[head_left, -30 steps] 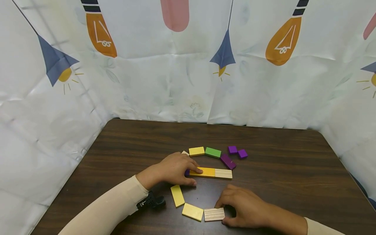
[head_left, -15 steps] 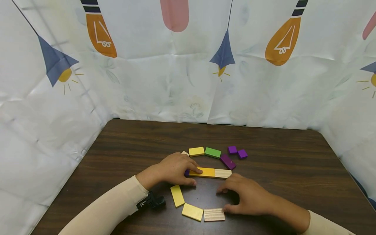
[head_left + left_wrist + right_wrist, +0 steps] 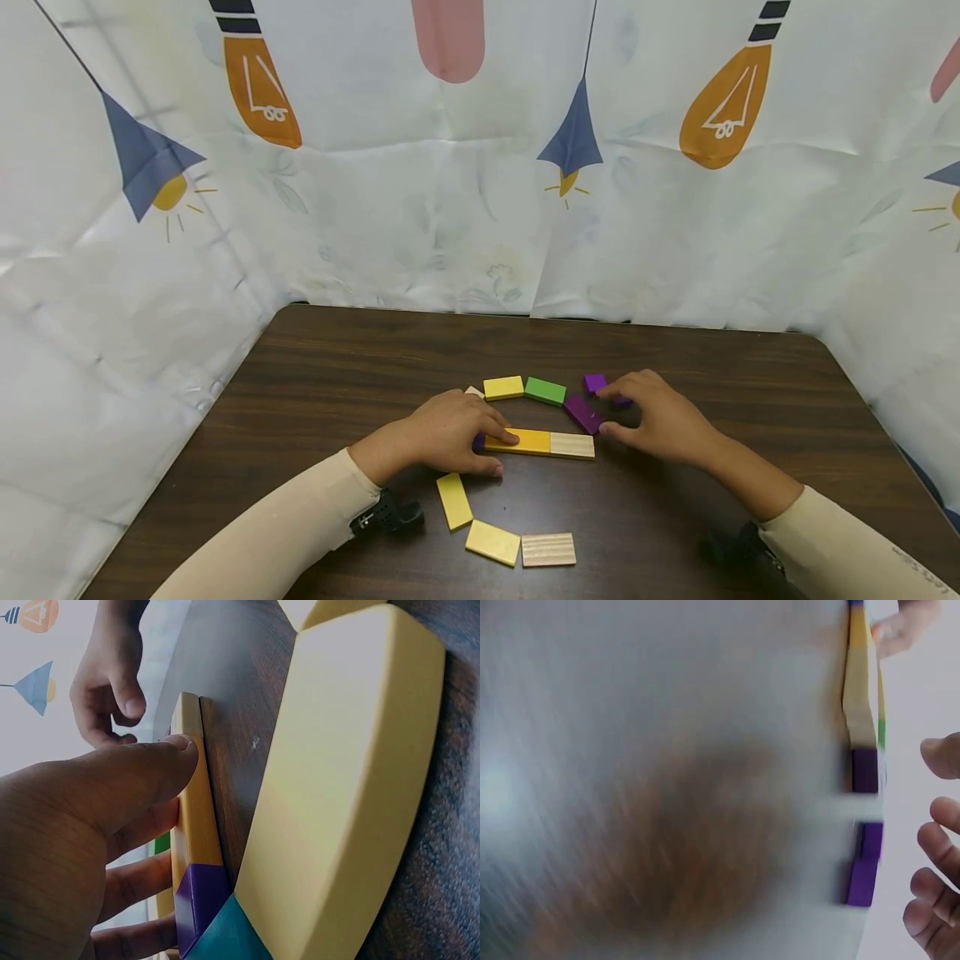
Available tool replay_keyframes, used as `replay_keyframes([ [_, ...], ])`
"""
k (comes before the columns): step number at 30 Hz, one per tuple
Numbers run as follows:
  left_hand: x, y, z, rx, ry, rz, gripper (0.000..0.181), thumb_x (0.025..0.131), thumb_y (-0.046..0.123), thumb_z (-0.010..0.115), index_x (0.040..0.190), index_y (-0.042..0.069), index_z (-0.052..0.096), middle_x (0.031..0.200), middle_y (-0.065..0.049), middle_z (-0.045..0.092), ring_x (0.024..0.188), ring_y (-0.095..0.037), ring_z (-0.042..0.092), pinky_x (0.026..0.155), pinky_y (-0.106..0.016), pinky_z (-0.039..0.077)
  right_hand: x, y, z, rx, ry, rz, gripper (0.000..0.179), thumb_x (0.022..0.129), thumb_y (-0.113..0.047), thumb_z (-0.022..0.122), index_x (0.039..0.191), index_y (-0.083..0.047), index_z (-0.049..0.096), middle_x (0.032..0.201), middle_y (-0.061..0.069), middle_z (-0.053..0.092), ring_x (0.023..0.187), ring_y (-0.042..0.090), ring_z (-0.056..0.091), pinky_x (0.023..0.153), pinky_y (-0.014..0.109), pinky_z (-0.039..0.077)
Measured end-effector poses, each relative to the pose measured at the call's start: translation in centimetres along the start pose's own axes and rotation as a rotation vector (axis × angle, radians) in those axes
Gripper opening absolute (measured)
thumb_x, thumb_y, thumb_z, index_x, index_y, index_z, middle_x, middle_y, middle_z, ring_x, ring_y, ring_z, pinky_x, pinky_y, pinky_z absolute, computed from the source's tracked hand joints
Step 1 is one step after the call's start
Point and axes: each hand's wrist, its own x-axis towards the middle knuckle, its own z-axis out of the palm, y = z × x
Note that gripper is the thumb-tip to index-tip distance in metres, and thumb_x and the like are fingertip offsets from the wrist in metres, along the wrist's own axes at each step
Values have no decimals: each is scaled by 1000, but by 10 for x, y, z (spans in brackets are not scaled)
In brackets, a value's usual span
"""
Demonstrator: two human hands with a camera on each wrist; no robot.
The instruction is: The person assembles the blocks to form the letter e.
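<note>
My left hand [image 3: 453,433] rests over the left part of a straight row, its index finger lying on the orange block [image 3: 532,441]. In the left wrist view its thumb overlaps the orange block, while other fingers are beside a purple block [image 3: 201,900]. A pale wooden block [image 3: 572,445] ends the row. My right hand [image 3: 663,421] hovers with parted fingers near two small purple blocks [image 3: 595,382], partly covering one. Its thumb is close to a dark purple block [image 3: 582,414]; nothing shows between the fingers in the right wrist view.
A green block [image 3: 545,391] and a yellow block [image 3: 503,387] curve along behind the row. Nearer are two more yellow blocks [image 3: 492,543] and a pale wooden block [image 3: 548,550]. A teal piece [image 3: 229,934] touches the purple one. All lie on a dark wooden table [image 3: 360,358].
My right hand has let go of the near pale wooden block and moved away across the table to the small purple blocks. My left hand has stayed in place.
</note>
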Motion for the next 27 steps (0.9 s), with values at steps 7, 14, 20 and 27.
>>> replay_keyframes([
  [7, 1, 0, 0, -4, -2, 1, 43, 93, 53, 71, 132, 35, 71, 131, 14, 66, 124, -14, 58, 102, -42, 45, 8, 23, -5, -24, -17, 143, 49, 88, -38, 82, 126, -11, 70, 123, 8, 67, 121, 35, 54, 89, 55, 52],
  [14, 1, 1, -1, -5, -1, -1, 43, 93, 53, 71, 131, 35, 71, 131, 14, 66, 123, -14, 58, 101, -42, 45, 13, 32, -3, -59, -64, 242, 64, 87, -52, 79, 132, -8, 67, 122, 12, 68, 117, 37, 56, 82, 55, 52],
  [20, 0, 1, 0, -6, -3, -6, 43, 93, 53, 71, 131, 35, 71, 131, 14, 66, 124, -14, 58, 102, -43, 45, 15, 34, -2, -59, -85, 293, 63, 86, -51, 80, 128, -5, 69, 103, 5, 69, 106, 33, 59, 73, 48, 52],
  [27, 1, 1, 0, -5, -3, -7, 43, 93, 53, 71, 132, 35, 71, 130, 16, 66, 122, -13, 58, 101, -42, 45, 14, 36, -1, -35, -75, 310, 43, 88, -37, 79, 117, -5, 72, 95, 1, 69, 95, 27, 62, 70, 45, 53],
])
